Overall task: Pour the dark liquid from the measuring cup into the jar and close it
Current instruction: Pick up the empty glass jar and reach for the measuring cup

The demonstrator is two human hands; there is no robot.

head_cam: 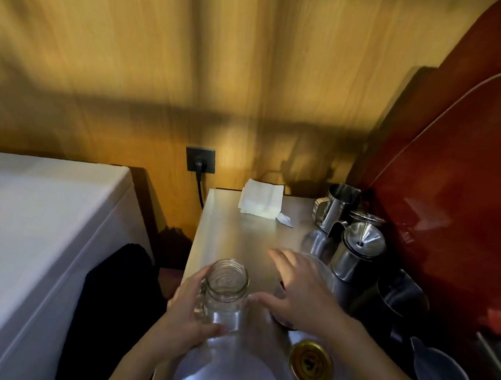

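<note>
A clear glass jar (226, 293) with a handle stands open and empty on the steel counter (237, 238). My left hand (186, 313) wraps around its left side and base. My right hand (299, 295) lies over the clear measuring cup (324, 268) just right of the jar, fingers spread, hiding most of it; a dark patch shows at the cup's base under my palm. The gold lid (310, 365) lies flat on the counter near my right forearm.
Steel pitchers (336, 206) and a pot with a funnel (358, 249) stand along the right, with dark containers (395, 303) and a grey jug (440, 377) nearer me. A folded white cloth (260, 202) lies at the back. A white appliance (27, 242) stands left of the counter.
</note>
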